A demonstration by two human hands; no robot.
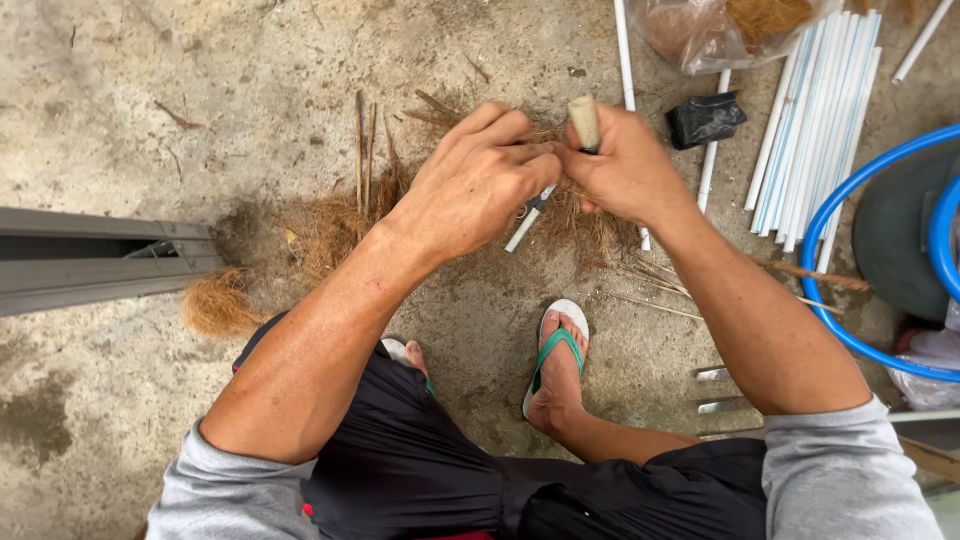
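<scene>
Brown coir fibre point(590, 215) — light, springy, likely to slip — sits pinched between the left hand point(475, 180) and right hand point(620, 165), which also clasps a pale stick point(584, 122) — best gripped near the stick.

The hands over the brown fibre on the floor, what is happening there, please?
A person squats on a concrete floor and works with both bare hands close together. The right hand holds a short pale stick upright in its grip. The left hand pinches at something beside it; a thin white rod pokes out below the hands. Loose brown fibre lies under and left of the hands. A bundle of white tubes lies to the right, beside a blue hose.
</scene>
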